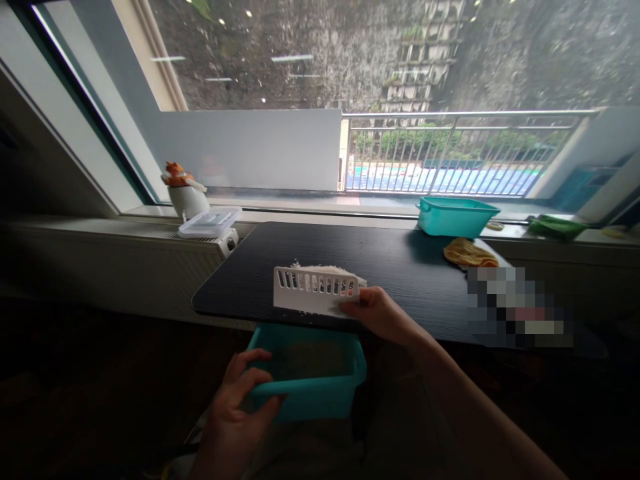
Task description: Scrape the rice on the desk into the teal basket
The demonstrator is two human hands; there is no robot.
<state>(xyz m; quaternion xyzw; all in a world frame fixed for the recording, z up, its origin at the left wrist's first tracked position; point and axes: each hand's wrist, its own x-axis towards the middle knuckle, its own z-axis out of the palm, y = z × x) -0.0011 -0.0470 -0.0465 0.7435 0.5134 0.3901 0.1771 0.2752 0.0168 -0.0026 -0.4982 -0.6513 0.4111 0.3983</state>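
My right hand (pixel 377 310) grips the right end of a white slotted plastic plate (pixel 315 303), which stands on its long edge near the front of the black table. Behind the plate, and through its slots, a low pile of white grains (pixel 325 269) shows on the tabletop; a few grains lie scattered around it. My left hand (pixel 243 393) is closed on the left side of a teal plastic bin (pixel 320 399), thumb outside and fingers over the rim. The bin is just below the table's front edge, with pale, dim contents that I cannot make out clearly.
On the black table (pixel 400 260), a second teal bin (pixel 457 217) stands at the back right beside a yellow cloth (pixel 469 253). A clear plastic lid (pixel 210 222) lies on the radiator (pixel 150 257), near a white pot with an orange figure (pixel 185 193). Green cloth (pixel 557 227) rests on the sill.
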